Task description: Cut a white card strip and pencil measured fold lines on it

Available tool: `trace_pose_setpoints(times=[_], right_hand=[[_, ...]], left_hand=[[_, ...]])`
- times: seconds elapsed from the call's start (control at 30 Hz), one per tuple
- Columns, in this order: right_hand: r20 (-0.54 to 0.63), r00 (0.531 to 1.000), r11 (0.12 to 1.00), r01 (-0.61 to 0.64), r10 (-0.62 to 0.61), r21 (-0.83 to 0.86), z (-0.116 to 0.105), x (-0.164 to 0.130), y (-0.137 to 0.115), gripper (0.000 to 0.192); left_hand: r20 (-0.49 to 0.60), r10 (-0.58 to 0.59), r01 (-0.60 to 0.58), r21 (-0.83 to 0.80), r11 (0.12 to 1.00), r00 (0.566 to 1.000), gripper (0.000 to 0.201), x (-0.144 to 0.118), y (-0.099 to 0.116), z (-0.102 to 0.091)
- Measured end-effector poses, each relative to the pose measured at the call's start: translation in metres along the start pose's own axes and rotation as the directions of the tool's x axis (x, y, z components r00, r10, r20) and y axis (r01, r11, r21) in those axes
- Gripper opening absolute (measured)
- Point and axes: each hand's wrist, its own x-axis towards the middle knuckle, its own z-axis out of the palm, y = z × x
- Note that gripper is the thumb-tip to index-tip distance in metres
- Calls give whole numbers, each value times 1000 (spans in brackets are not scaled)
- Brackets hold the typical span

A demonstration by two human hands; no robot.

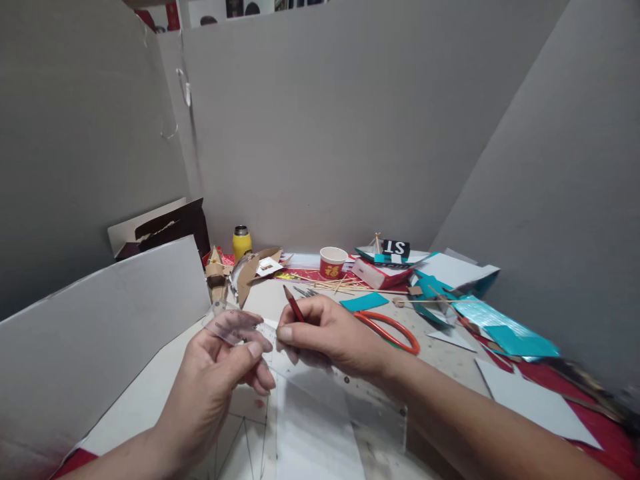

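Note:
My left hand [220, 373] is closed around one end of a clear plastic ruler [227, 327], its fingers showing through it. The ruler runs slantwise down to the right, partly behind my right wrist. In my right hand [325, 333] a dark red pencil [293, 304] points up and to the left. The fingertips of that hand also meet the ruler's edge. Under both hands lies a white sheet [315, 427]. Beside it is a surface with drawn lines and dots [244, 433], partly hidden by my left forearm.
Orange-handled scissors [400, 327] lie right of my hands, near a teal piece [365, 302]. Farther back are a red paper cup [333, 262], thin sticks [335, 285] and a yellow bottle [243, 244]. Teal and white scraps [520, 340] cover the right side. A white board [125, 340] stands left.

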Motion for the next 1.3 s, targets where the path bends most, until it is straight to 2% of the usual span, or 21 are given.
trace_pose_setpoints(times=[0.47,0.7,0.87,1.03,1.3], right_hand=[[65,998,1000,-2,3,-25,-8,2,6,18],[85,996,999,-31,32,-18,-11,6,10,20],[115,993,999,-25,21,35,-12,10,14,30],[110,994,992,11,-25,128,-17,14,22,31],[103,995,984,-19,0,175,-18,17,24,30]], left_hand=[[19,-53,53,-29,998,998,12,0,-11,0],[8,-122,123,-56,991,992,19,0,-15,1],[-13,-155,153,-99,983,988,22,0,-14,3],[17,-180,180,-155,971,984,21,-2,-14,5],[52,-205,210,-113,971,977,17,-3,-20,3]])
